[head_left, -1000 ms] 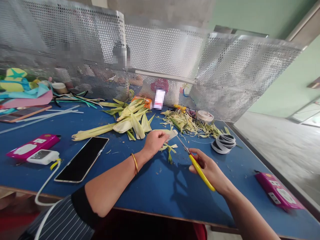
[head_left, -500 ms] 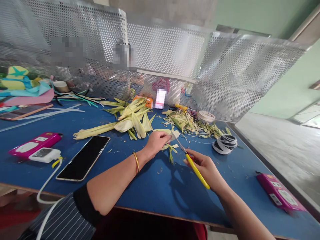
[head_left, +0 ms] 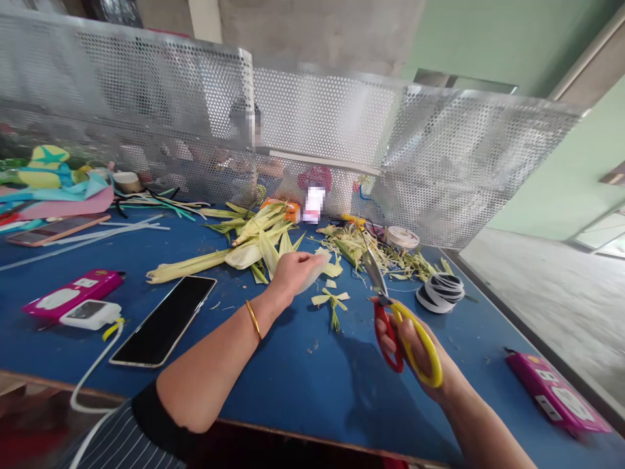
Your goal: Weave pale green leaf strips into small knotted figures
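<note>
My left hand (head_left: 291, 272) is closed, its fingertips pinching a thin pale piece of corn husk (head_left: 315, 272) above the table. In my right hand (head_left: 424, 348) are scissors (head_left: 383, 296) with one red and one yellow handle. Their blades point away from me and stand apart from the husk piece. Between my hands lies a small tied husk bow with a green tail (head_left: 333, 301). Just beyond it rest small husk cuttings (head_left: 334, 267). Whole pale corn husks (head_left: 244, 251) are heaped beyond my left hand.
A blue table (head_left: 288, 371) holds a scrap pile (head_left: 364, 247), ribbon roll (head_left: 441, 293), white tape roll (head_left: 402, 236), black phone (head_left: 166, 322), magenta pouches (head_left: 75, 296) and coloured strips (head_left: 81, 189). A perforated metal screen (head_left: 327, 107) runs along the back, with a person (head_left: 244, 150) behind it.
The scissors have come away from the husk and turned, moving right with my right hand. My left hand has drawn slightly left, holding the husk piece. The view has tilted up a little.
</note>
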Motion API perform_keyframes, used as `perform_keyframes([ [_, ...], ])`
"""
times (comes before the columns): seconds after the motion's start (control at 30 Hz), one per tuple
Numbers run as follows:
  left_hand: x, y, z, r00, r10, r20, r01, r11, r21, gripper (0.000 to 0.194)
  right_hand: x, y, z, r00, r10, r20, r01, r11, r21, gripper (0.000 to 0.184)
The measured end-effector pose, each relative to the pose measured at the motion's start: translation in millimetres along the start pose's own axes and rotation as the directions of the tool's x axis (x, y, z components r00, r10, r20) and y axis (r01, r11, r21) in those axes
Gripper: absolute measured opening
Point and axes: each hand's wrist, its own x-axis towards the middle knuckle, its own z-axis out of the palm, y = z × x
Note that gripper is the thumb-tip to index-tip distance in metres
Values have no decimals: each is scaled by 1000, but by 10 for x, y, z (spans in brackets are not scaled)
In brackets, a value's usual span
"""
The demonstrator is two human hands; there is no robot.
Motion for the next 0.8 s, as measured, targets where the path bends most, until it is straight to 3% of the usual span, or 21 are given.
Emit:
perform_keyframes([
  [0.1,25,29,-28,999,-53,12,55,979,-198,23,-85,-27,86,995,-8,97,-4,992,128,70],
  [0.17,58,6,-30,996,-86,-39,71,956,-285,24,-109,-54,130,983,14,183,-47,982,181,71],
  [0.37,136,-79,4,963,-93,-253,13,954,-300,12,-238,-72,286,948,51,315,-154,938,312,78],
  [0.5,112,-76,44,939,-23,-344,-78,957,-279,6,-348,3,408,915,-50,401,-38,977,209,70],
  [0.6,72,-60,76,923,-25,-384,-112,937,-332,9,-362,9,460,916,1,401,-23,998,50,67],
  [0.7,29,-49,109,912,-50,-407,-129,906,-402,14,-303,-30,486,938,96,334,-41,985,-168,66],
  [0.8,-19,-49,145,921,-54,-385,-130,891,-436,14,-198,-56,505,972,99,214,-22,941,-337,64],
])
